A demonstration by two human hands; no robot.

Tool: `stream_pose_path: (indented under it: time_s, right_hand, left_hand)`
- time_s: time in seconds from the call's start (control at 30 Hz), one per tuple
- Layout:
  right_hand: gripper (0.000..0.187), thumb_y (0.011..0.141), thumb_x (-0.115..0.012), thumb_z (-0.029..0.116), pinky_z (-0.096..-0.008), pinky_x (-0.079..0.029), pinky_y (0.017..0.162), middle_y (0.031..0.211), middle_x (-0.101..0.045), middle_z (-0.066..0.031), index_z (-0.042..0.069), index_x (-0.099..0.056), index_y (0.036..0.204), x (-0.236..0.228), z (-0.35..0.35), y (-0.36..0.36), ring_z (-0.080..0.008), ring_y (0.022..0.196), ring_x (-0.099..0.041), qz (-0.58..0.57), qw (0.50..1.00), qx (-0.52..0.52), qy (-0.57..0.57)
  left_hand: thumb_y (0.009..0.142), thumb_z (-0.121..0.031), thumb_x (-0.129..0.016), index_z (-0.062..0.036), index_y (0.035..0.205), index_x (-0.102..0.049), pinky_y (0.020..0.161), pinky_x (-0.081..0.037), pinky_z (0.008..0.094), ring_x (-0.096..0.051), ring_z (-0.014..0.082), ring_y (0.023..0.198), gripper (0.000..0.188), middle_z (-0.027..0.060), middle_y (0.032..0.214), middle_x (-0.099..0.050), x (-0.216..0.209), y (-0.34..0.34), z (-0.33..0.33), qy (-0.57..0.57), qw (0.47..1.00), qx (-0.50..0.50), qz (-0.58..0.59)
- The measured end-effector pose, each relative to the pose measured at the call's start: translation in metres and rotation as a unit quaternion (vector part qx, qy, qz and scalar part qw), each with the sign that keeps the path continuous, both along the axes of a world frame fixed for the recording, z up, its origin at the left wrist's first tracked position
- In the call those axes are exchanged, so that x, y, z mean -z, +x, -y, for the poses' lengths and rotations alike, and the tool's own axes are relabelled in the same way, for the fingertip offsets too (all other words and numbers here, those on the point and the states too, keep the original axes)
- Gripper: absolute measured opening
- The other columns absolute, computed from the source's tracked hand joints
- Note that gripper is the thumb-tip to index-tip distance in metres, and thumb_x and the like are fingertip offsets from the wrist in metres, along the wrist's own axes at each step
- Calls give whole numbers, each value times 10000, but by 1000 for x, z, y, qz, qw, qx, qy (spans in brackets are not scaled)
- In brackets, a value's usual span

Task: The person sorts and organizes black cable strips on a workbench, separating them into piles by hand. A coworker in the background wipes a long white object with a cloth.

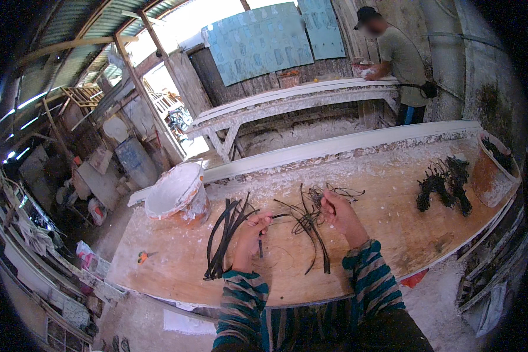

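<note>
My left hand is closed on a black strip, whose ends show past the fingers and below the hand. Beside it, on its left, lies a bundle of long flat black strips on the wooden tabletop. My right hand is raised over the table with its fingers pinched together; whatever they hold is too small to make out. Between the hands and behind the right one spreads a loose tangle of thin black cords.
A plaster-smeared bucket stands at the table's left; orange-handled scissors lie nearer. Knotted dark bundles and a brownish bucket with dark pieces occupy the right end. Across the room, another person works at a white bench.
</note>
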State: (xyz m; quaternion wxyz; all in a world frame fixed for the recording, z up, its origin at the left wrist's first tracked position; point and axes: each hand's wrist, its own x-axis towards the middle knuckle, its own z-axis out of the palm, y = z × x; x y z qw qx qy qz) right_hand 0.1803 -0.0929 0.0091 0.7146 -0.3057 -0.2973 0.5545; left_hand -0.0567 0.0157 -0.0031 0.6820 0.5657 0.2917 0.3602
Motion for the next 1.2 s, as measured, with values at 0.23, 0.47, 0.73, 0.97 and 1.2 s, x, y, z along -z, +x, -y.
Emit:
stream_pose_path:
  time_s: [0.23, 0.47, 0.73, 0.97, 1.2]
  right_hand:
    - [212, 892, -452, 220, -241, -413, 599, 600, -457, 22, 39, -546, 950, -4, -1, 10, -89, 559, -453, -19, 998, 24, 52]
    - [316, 881, -459, 134, -239, -421, 658, 760, -541, 2, 23, -469, 1177, -10, 4, 17, -94, 672, -495, -59, 994, 37, 90]
    - [386, 867, -481, 99, -227, -443, 721, 877, -582, -30, 53, -413, 1244, -18, 8, 22, -109, 787, -542, -22, 985, 118, 125]
    - [289, 856, -489, 64, -255, -465, 724, 913, -586, -54, 55, -446, 1141, -12, 2, 10, -139, 816, -564, 0, 977, 132, 168]
    - [69, 843, -519, 96, -222, -412, 676, 837, -595, -39, 77, -507, 909, 11, -12, -14, -108, 765, -544, 150, 986, 37, 66]
  left_hand:
    - [814, -255, -606, -54, 942, -618, 407, -261, 154, -366, 18, 475, 238, -5, 776, -609, 5, 5, 2, 34, 998, 4, -56]
    - [830, -180, -570, -59, 857, -616, 404, -280, 160, -387, 24, 474, 132, 6, 738, -619, 19, 6, -4, 54, 993, 42, -94]
    - [826, -120, -548, -71, 818, -604, 441, -332, 165, -444, 29, 519, 75, 11, 749, -622, 30, 8, -1, 75, 987, 41, -133]
    - [823, -174, -583, -63, 835, -609, 453, -330, 168, -453, 25, 546, 114, -24, 663, -549, 28, 37, 1, 300, 936, -152, -102]
    - [822, -174, -593, -47, 883, -628, 522, -349, 174, -461, 36, 600, 145, -40, 704, -550, 20, 75, 22, 63, 998, -25, 11]
